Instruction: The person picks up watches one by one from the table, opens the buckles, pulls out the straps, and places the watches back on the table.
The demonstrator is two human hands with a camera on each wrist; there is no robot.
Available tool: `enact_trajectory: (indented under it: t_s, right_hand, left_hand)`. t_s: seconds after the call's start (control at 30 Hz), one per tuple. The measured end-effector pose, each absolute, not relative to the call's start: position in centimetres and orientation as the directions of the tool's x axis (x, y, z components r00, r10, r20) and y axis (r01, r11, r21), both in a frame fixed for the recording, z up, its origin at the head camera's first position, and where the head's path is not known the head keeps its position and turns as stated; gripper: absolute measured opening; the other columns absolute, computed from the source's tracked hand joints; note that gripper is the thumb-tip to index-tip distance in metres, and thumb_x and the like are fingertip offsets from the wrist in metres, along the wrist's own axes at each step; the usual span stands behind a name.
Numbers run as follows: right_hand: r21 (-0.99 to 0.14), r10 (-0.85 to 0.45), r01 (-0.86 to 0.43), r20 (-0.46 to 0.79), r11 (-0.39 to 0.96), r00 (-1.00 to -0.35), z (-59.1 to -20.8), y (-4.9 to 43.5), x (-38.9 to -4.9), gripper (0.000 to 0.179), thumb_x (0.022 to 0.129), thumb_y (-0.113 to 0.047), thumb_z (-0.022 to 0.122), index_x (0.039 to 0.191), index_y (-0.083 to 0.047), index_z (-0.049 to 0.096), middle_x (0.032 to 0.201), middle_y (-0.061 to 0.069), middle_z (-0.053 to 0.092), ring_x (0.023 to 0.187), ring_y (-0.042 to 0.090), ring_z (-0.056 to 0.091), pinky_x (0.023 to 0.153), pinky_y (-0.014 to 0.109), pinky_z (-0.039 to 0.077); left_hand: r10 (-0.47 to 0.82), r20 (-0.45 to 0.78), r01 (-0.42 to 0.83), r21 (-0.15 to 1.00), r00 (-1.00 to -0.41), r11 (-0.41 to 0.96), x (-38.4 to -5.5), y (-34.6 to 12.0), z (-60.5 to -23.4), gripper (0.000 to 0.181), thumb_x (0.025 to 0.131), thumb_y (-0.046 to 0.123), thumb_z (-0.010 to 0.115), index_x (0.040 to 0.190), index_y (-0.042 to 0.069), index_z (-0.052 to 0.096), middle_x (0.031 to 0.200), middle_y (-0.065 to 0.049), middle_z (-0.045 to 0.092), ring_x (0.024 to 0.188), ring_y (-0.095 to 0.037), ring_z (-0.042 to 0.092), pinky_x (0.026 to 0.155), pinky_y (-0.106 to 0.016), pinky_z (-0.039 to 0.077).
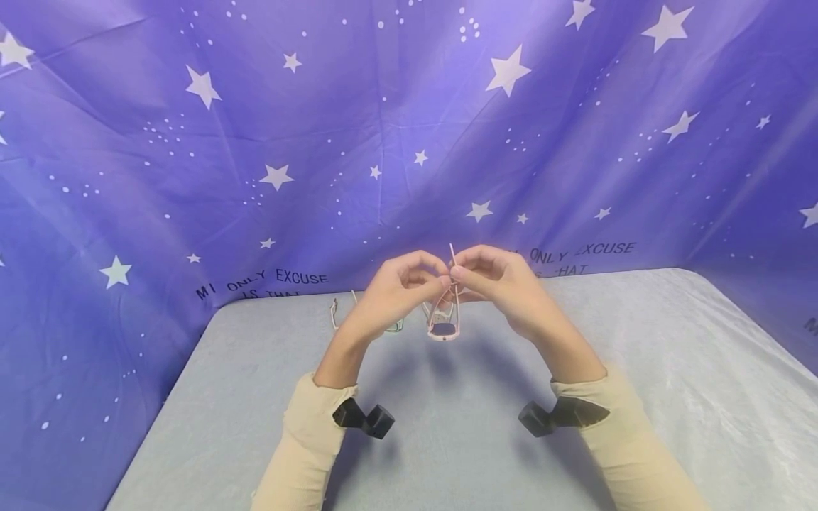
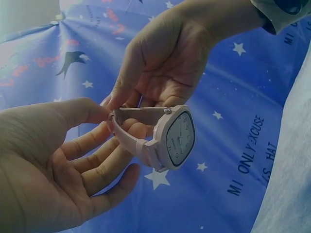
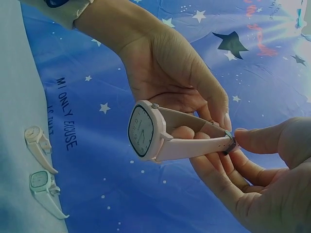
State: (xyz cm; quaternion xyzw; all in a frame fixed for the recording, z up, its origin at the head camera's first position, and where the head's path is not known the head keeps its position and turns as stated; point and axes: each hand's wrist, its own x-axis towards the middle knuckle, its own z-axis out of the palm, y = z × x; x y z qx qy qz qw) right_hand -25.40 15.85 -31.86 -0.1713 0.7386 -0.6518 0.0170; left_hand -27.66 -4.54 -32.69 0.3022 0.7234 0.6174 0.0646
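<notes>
A pale pink wristwatch [image 1: 444,331] with a rounded-square dial is held up above the table by both hands. Its strap [image 3: 187,147] is bent round into a loop, and the metal buckle [image 3: 230,142] sits at the end away from the case. My left hand [image 1: 397,285] pinches the strap near the buckle between thumb and fingers. From the other side my right hand [image 1: 508,284] pinches the strap at the same spot, a thin strap end sticking up by its fingertips. In the left wrist view, the watch face [image 2: 181,140] is turned to the right.
Two more watches lie on the table [image 1: 460,433] near its back edge, one cream [image 3: 33,135] and one white with a green-rimmed face [image 3: 41,180]. My left hand partly hides them in the head view. A purple star-printed curtain [image 1: 383,128] hangs right behind the table.
</notes>
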Motion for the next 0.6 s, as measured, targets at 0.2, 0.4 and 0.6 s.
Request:
enact_trajectory:
  t_s: [0.2,0.4,0.6]
  right_hand:
    - [-0.967,-0.281,-0.238,0.206,0.087,-0.937,-31.90,15.76,-25.34,0.024,0.099,-0.005,0.063,0.117,0.009,0.060,0.093,-0.006,0.075,0.088,0.013,0.075,0.088,0.039,0.063]
    - [-0.965,-0.284,-0.251,0.220,0.078,-0.933,-31.99,15.78,-25.37,0.023,0.099,-0.004,0.062,0.117,0.010,0.060,0.093,-0.007,0.075,0.088,0.013,0.075,0.087,0.039,0.063]
    - [-0.965,-0.286,-0.249,0.216,0.086,-0.934,-31.97,15.83,-25.39,0.024,0.099,-0.005,0.063,0.117,0.010,0.060,0.094,-0.005,0.075,0.088,0.013,0.075,0.087,0.040,0.063]
  left_hand:
    - [0.505,0.282,0.363,0.929,-0.815,0.067,-27.62,-4.44,-32.74,0.012,0.098,0.008,0.065,0.107,0.001,0.067,0.090,-0.017,0.075,0.078,-0.016,0.071,0.075,-0.035,0.061]
    - [0.497,0.291,0.367,0.928,-0.817,0.060,-27.65,-4.32,-32.78,0.013,0.099,0.008,0.065,0.109,0.001,0.068,0.091,-0.017,0.075,0.078,-0.017,0.071,0.074,-0.035,0.060]
    - [0.480,0.299,0.368,0.928,-0.825,0.054,-27.63,-4.27,-32.72,0.014,0.098,0.007,0.065,0.109,-0.001,0.069,0.096,-0.019,0.075,0.077,-0.017,0.072,0.077,-0.043,0.061]
